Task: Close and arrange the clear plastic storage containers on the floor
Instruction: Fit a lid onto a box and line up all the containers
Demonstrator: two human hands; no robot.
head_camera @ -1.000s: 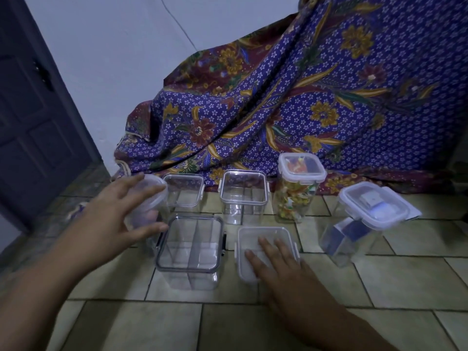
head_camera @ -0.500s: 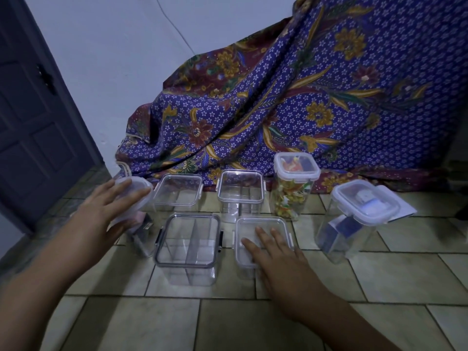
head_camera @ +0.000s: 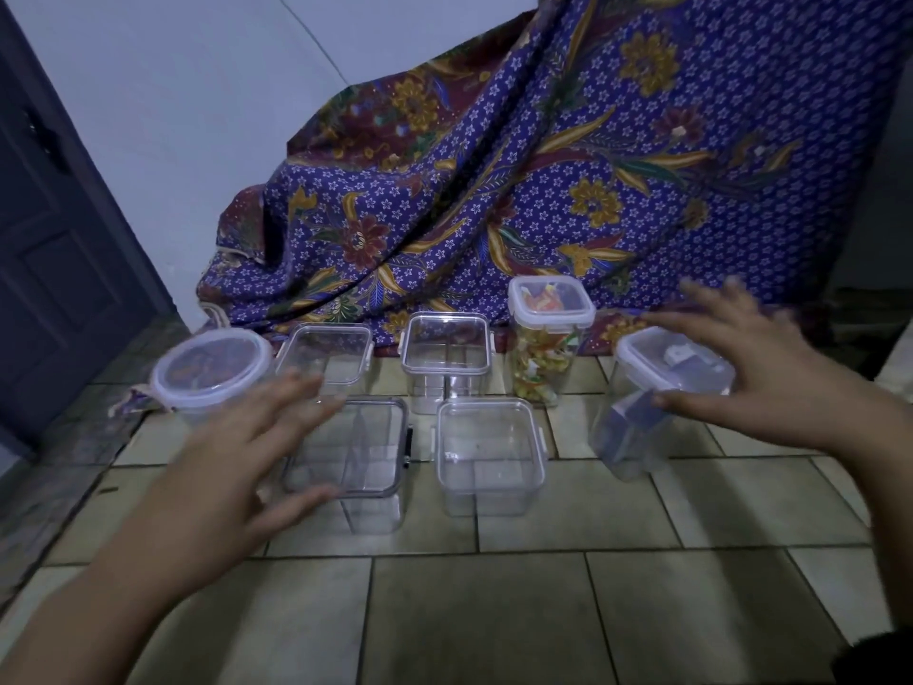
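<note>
1. The left hand [head_camera: 232, 462] has its fingers spread wide and holds nothing. It hovers palm down over the near left corner of a clear square container with a dark-rimmed lid [head_camera: 353, 452]; whether it touches the lid cannot be told.
2. The left forearm reaches in from the lower left corner.
3. The right hand [head_camera: 770, 383] is also spread wide, blurred, with the fingers arched over a tall clear container with a white-rimmed clip lid [head_camera: 657, 388]. The thumb lies against the container's near side just under the lid; the fingers are over the far edge, and contact there cannot be told.
4. That tall container leans, and something blue shows inside it.
5. All the containers stand on a beige tiled floor [head_camera: 543, 610], lids on.
6. Front row: the dark-rimmed container and, just beside it on the right, a clear square container with a clear lid [head_camera: 489, 452].
7. Back row, from the left: a round clear container with a white-rimmed lid [head_camera: 210, 370], two clear square containers [head_camera: 326, 353] [head_camera: 447, 351], and a tall clear jar of orange and yellow pieces [head_camera: 548, 338].
8. A purple floral patterned cloth [head_camera: 593, 165] is draped behind them, and a dark door [head_camera: 54, 239] is at the left.
</note>
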